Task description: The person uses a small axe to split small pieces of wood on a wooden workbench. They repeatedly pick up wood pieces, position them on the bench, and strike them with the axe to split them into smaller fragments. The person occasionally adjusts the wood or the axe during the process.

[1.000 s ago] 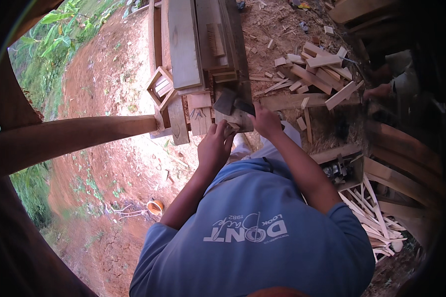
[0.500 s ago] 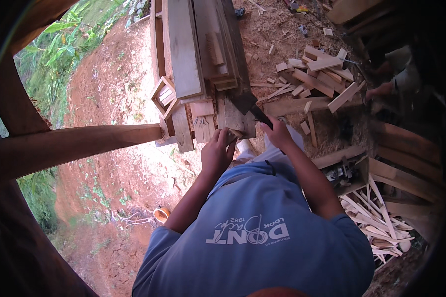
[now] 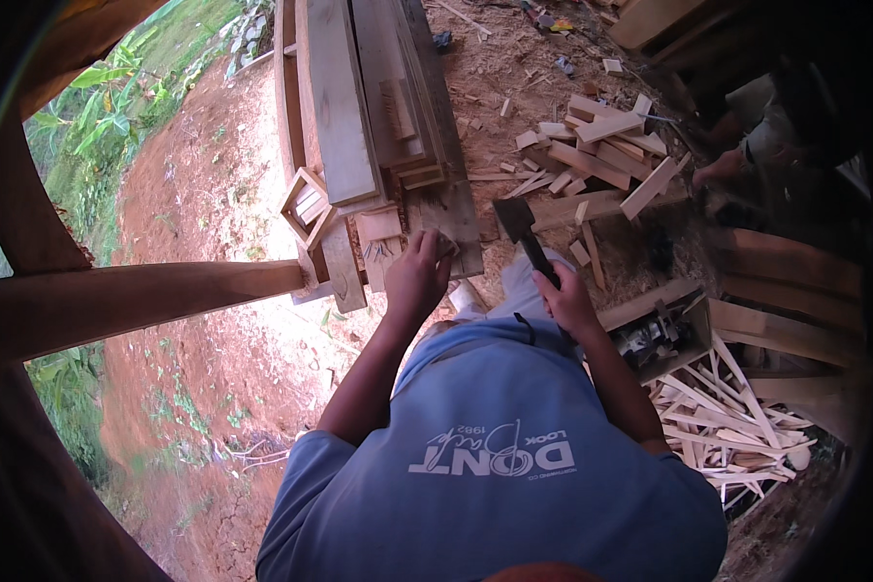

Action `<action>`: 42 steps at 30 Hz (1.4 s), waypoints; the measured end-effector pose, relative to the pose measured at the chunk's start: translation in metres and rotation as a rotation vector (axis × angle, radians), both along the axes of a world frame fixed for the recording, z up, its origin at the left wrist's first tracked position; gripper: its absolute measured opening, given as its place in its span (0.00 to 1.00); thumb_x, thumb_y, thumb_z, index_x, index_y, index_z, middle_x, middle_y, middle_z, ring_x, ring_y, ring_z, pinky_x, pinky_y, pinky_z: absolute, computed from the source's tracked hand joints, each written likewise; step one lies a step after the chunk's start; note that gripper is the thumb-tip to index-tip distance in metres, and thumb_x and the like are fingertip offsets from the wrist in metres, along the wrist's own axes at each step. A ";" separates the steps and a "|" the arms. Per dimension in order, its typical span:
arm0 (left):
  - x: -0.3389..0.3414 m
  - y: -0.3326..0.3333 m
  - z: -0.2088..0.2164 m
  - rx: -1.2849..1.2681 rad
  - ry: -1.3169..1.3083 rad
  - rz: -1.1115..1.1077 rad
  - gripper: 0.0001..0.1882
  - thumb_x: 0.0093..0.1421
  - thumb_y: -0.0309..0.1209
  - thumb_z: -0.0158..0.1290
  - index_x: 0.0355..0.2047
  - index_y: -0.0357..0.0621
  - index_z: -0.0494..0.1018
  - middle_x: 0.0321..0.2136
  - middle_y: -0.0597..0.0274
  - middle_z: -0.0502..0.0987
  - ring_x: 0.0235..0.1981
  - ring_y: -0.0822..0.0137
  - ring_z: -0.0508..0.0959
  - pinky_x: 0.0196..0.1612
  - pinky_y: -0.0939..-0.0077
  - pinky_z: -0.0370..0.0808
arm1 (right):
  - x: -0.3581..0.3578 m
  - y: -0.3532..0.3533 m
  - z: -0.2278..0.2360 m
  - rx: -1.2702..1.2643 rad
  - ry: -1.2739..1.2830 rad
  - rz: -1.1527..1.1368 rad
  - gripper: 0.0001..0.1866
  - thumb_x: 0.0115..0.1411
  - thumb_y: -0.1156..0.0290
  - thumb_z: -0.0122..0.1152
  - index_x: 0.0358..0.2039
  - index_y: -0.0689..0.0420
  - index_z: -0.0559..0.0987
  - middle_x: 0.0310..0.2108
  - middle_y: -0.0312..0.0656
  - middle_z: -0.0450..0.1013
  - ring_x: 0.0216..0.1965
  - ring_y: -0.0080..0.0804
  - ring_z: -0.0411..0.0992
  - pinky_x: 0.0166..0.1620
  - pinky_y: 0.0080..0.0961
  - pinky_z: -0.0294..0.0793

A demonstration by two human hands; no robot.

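Observation:
My right hand is wrapped round the handle of a dark hatchet-like tool. Its broad, flat head is raised just off the right side of the plank bench. At the bench's near end, my left hand is closed, its fingertips pinching a small wooden piece that they mostly hide. Several nails lie on the wood left of that hand, below a small pale wood block.
A small wooden frame leans at the bench's left edge, near a thick horizontal beam. Long boards are stacked along the bench. Right of it lie offcuts, a wooden box and thin strips. Another person's hand shows at far right.
My right hand has drawn the tool back from the bench top, toward me and to the right. My left hand has shifted slightly up the bench with its wooden piece. The whole view has swung a little.

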State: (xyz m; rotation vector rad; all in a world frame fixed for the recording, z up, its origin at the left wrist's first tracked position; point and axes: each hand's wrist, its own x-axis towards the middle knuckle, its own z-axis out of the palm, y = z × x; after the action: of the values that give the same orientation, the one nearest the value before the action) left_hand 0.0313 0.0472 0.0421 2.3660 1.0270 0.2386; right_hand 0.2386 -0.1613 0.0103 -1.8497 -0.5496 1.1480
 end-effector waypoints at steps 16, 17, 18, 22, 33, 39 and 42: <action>0.004 0.002 0.002 -0.045 -0.045 0.124 0.19 0.57 0.40 0.64 0.47 0.49 0.81 0.38 0.52 0.85 0.37 0.48 0.86 0.39 0.52 0.83 | -0.033 0.036 0.113 -0.023 0.207 0.309 0.12 0.79 0.63 0.50 0.49 0.59 0.73 0.27 0.32 0.69 0.17 0.15 0.65 0.20 0.17 0.65; 0.005 0.001 0.003 -0.024 -0.072 0.125 0.18 0.57 0.40 0.64 0.46 0.48 0.81 0.38 0.52 0.85 0.37 0.48 0.86 0.39 0.52 0.82 | -0.034 0.038 0.111 -0.030 0.183 0.319 0.12 0.79 0.63 0.49 0.47 0.59 0.73 0.27 0.32 0.69 0.17 0.15 0.65 0.20 0.17 0.65; 0.004 0.000 0.003 -0.007 -0.092 0.131 0.18 0.57 0.39 0.64 0.46 0.48 0.81 0.38 0.52 0.85 0.37 0.48 0.86 0.39 0.52 0.82 | -0.035 0.039 0.111 -0.041 0.165 0.335 0.12 0.79 0.63 0.49 0.46 0.59 0.74 0.27 0.32 0.69 0.17 0.15 0.65 0.20 0.18 0.65; 0.003 -0.002 0.002 -0.038 -0.096 0.123 0.15 0.57 0.39 0.63 0.42 0.47 0.80 0.37 0.53 0.85 0.36 0.47 0.85 0.39 0.51 0.82 | -0.041 0.039 0.122 0.005 0.078 0.325 0.13 0.78 0.63 0.52 0.45 0.62 0.75 0.26 0.32 0.69 0.18 0.16 0.67 0.20 0.20 0.66; -0.001 -0.001 -0.004 -0.040 -0.104 0.112 0.14 0.58 0.40 0.63 0.39 0.47 0.78 0.35 0.52 0.84 0.36 0.46 0.84 0.37 0.51 0.81 | -0.044 0.040 0.126 0.041 -0.039 0.320 0.13 0.78 0.65 0.50 0.43 0.63 0.75 0.24 0.33 0.68 0.18 0.17 0.67 0.21 0.21 0.66; -0.001 -0.001 0.001 -0.052 -0.080 0.104 0.13 0.58 0.40 0.63 0.39 0.47 0.78 0.35 0.53 0.84 0.37 0.46 0.84 0.38 0.51 0.81 | -0.048 0.039 0.118 0.043 -0.183 0.418 0.13 0.78 0.65 0.51 0.46 0.63 0.77 0.25 0.32 0.69 0.19 0.17 0.68 0.23 0.21 0.66; -0.001 -0.002 0.002 -0.077 -0.068 0.106 0.13 0.58 0.40 0.64 0.39 0.47 0.78 0.35 0.52 0.84 0.37 0.46 0.84 0.39 0.50 0.81 | -0.047 0.034 0.104 0.019 -0.163 0.413 0.14 0.77 0.64 0.52 0.48 0.63 0.77 0.25 0.33 0.69 0.19 0.17 0.68 0.24 0.22 0.67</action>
State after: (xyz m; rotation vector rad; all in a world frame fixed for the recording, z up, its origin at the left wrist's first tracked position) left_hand 0.0305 0.0447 0.0440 2.2223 1.1110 0.3118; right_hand 0.1918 -0.1274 0.1147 -1.8743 -1.0694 1.2534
